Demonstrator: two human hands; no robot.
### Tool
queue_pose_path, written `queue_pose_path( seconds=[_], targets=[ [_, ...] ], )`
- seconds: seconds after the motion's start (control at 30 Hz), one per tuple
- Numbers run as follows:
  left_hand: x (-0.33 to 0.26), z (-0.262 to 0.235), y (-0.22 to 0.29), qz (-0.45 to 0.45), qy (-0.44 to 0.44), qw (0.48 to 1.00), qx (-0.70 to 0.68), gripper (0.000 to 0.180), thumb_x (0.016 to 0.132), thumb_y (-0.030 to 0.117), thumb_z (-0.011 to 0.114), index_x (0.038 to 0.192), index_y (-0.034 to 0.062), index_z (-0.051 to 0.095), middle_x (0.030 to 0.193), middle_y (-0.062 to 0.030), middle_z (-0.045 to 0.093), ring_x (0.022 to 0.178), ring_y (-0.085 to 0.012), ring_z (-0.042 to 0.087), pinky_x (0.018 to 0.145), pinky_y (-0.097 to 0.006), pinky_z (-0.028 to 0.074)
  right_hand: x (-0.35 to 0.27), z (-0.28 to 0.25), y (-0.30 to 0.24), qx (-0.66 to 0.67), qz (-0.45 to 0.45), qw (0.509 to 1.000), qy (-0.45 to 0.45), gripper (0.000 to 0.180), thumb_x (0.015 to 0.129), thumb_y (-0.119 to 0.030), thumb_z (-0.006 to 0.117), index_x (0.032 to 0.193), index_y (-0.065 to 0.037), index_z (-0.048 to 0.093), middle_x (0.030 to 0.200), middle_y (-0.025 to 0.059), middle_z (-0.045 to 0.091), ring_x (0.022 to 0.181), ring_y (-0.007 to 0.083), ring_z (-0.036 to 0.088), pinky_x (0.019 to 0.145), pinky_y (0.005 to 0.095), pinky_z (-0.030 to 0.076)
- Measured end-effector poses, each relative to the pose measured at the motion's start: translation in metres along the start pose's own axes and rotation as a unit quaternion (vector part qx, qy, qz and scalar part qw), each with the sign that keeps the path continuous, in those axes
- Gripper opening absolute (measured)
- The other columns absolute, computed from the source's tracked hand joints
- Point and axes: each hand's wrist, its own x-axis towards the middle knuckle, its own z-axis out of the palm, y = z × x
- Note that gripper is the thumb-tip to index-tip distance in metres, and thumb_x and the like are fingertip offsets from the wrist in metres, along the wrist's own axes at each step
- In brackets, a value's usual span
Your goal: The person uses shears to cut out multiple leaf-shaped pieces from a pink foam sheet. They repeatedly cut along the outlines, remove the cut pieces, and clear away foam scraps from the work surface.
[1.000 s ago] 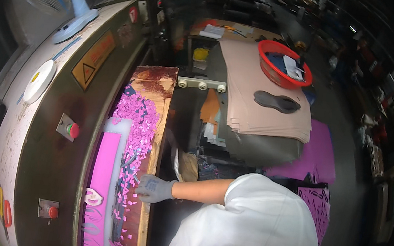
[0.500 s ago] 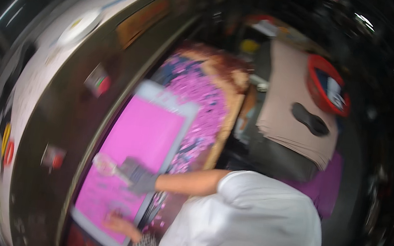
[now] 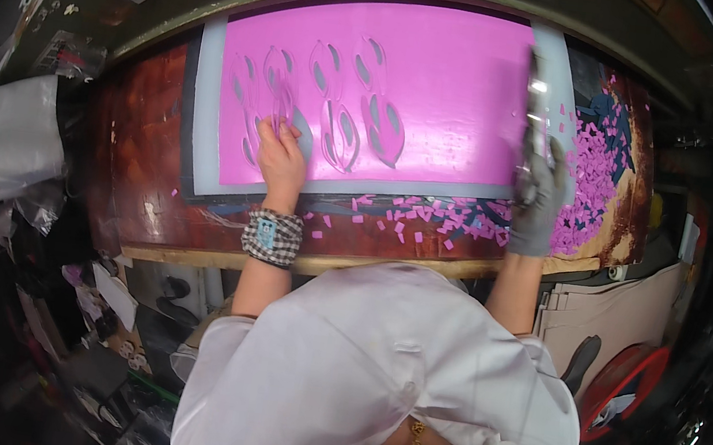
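A bright pink sheet [image 3: 460, 102] lies on a pale grey board [image 3: 210, 107]. Several looped outlines with openings that show grey are cut into its left half. My bare left hand [image 3: 282, 160] is closed in a pinch on a thin pink cut-out piece [image 3: 280, 89] at the sheet's lower left, beside a grey gap. Over the sheet's right end, my right hand [image 3: 539, 196], in a grey glove, grips a shiny metal cutting die [image 3: 533, 102]. The die stands edge-on and is blurred, so its full shape cannot be made out.
Small pink scraps [image 3: 590, 171] are heaped right of the board and scattered along its near edge. A dark machine beam [image 3: 164, 16] runs behind the sheet. A clear plastic bag [image 3: 7, 135] hangs at left. Beige sheets [image 3: 622, 304] and a red basin [image 3: 625, 389] are at lower right.
The view has turned, bringing the sheet crosswise before me. My right hand has carried the die from over the cut area to the sheet's right end. My left hand now pinches a cut piece.
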Motion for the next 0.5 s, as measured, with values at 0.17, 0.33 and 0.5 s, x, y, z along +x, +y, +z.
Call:
queue_pose_path(
  seconds=[0.17,0.33,0.5],
  targets=[
    [0.004,-0.001,-0.005,-0.023,0.010,0.989,-0.142,0.018,0.101,0.017,0.045,0.108,0.0002,0.049,0.078,-0.0067,0.062,0.065,-0.0136,0.058,0.060,-0.029,0.046,-0.012,-0.098,-0.033,0.015,-0.129,0.988,0.088,0.061,0.088,-0.016,0.062,0.138,0.007,0.036,0.124,0.0161,0.054,0.102,0.0189,0.060,0.083,0.0273,0.050],
    [0.006,0.002,0.023,0.000,0.094,0.976,-0.197,0.018,0.102,0.016,0.043,0.109,0.0001,0.049,0.082,-0.0079,0.063,0.067,-0.0110,0.055,0.062,-0.026,0.046,-0.030,-0.175,-0.014,0.537,0.012,0.843,-0.039,0.067,0.085,-0.021,0.059,0.140,0.009,0.034,0.141,0.0277,0.040,0.135,0.0402,0.036,0.115,0.0554,0.028],
    [0.013,0.014,0.068,0.034,0.010,0.983,-0.180,0.020,0.102,0.016,0.045,0.112,-0.0003,0.048,0.085,-0.0087,0.065,0.070,-0.0106,0.057,0.065,-0.024,0.047,-0.027,-0.208,0.021,0.631,0.104,0.766,0.058,0.065,0.088,-0.028,0.053,0.136,0.013,0.037,0.137,0.0311,0.042,0.130,0.0491,0.036,0.110,0.0595,0.034]
  ],
)
